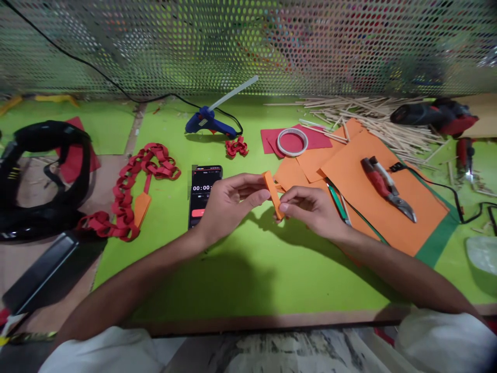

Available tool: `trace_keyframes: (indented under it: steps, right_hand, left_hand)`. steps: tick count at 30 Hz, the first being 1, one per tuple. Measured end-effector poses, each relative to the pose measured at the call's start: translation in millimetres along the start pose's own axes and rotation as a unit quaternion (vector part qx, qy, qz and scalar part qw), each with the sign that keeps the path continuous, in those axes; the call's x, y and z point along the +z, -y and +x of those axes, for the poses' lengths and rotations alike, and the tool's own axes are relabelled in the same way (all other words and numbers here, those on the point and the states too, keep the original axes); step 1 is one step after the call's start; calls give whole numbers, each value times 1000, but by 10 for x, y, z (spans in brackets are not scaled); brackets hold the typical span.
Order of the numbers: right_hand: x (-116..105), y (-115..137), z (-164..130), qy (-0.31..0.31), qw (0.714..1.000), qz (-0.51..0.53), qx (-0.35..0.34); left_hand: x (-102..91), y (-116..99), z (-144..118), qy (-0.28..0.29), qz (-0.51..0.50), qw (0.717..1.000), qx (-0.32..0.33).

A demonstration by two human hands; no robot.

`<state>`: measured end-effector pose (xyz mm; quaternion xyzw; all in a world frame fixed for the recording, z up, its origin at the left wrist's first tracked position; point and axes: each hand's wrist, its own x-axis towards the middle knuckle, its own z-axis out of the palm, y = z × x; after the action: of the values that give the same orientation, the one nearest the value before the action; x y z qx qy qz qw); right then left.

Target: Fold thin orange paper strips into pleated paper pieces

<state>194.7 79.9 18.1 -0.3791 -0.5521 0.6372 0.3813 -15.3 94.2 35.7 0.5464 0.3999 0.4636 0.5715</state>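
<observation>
While the left hand (227, 204) is pinching the upper part of an orange strip (274, 195), the right hand (315, 210) is clamping its lower end (both are holding it over the green tabletop (240, 290)); they're seemingly shaping it, the next move calling for steady pressure.

Phone (199, 199) — partly hidden by left grip (231, 203).
</observation>
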Motion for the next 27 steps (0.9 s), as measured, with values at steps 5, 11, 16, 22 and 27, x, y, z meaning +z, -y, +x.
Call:
trace_keyframes:
  steps: [5, 11, 16, 22, 27]
  right_hand:
    - [-15, -36, 5, 69, 996, 46, 29]
    - [1, -51, 16, 43, 998, -48, -2]
    - [38, 10, -15, -65, 984, -154, -62]
    - [43, -7, -29, -93, 979, -176, -45]
    - [-9, -89, 11, -57, 975, -213, 24]
  left_hand:
    - [-8, -20, -6, 38, -2, 999, 8]
    - [-4, 34, -26, 30, 37, 999, 5]
    - [36, 62, -87, 35, 140, 989, 22]
    - [92, 64, -168, 61, 212, 974, 51]
    - [86, 194, -187, 83, 265, 959, 58]
